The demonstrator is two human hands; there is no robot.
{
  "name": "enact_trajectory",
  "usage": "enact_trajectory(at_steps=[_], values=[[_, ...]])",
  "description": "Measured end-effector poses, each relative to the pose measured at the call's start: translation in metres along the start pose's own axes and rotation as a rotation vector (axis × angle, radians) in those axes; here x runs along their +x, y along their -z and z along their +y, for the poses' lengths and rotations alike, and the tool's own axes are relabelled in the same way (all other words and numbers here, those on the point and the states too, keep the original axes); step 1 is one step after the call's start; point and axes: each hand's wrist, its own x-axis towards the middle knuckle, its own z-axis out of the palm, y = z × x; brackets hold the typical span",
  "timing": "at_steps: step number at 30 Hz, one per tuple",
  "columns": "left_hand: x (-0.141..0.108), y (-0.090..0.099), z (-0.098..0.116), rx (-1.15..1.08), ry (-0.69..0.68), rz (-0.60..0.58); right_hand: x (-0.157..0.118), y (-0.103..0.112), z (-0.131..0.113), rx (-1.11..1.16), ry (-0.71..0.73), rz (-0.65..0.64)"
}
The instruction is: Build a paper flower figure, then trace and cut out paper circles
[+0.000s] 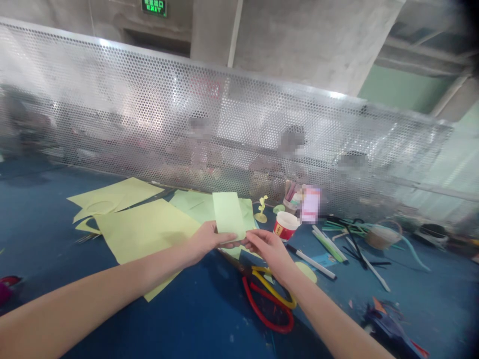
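A small light green paper rectangle (227, 213) is held up above the blue table. My left hand (205, 242) grips its lower edge, thumb in front and fingers behind. At its lower right corner, the fingertips of my right hand (267, 249) are pinched together on the paper. Large yellow-green sheets (145, 229) lie under and beside my left forearm, with greener sheets (190, 204) behind the held piece. Scissors with red and yellow handles (271, 304) rest on the table just below my right hand.
Right of my hands are a red and white paper cup (286, 226), markers (314, 264), a small yellow paper figure (261, 209) and dark pipe cleaners (355, 244). A dark blue object (392, 329) lies at the lower right. A perforated metal screen (149, 109) stands behind the table (194, 319).
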Motion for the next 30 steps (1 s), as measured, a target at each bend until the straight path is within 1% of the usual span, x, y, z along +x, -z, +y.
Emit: enact_trajectory(at_steps=[6, 16, 30], values=[[-0.0009, 0.0000, 0.0004, -0.005, 0.014, -0.032, -0.0009, -0.0010, -0.0017, -0.043, 0.009, -0.008], [-0.0016, -0.0013, 0.0010, 0.006, 0.019, -0.030, -0.0036, -0.0032, -0.0048, -0.098, 0.024, 0.015], [-0.0049, -0.0051, 0.0034, 0.026, 0.009, -0.020, -0.0032, -0.0036, -0.0027, -0.101, 0.031, 0.034]])
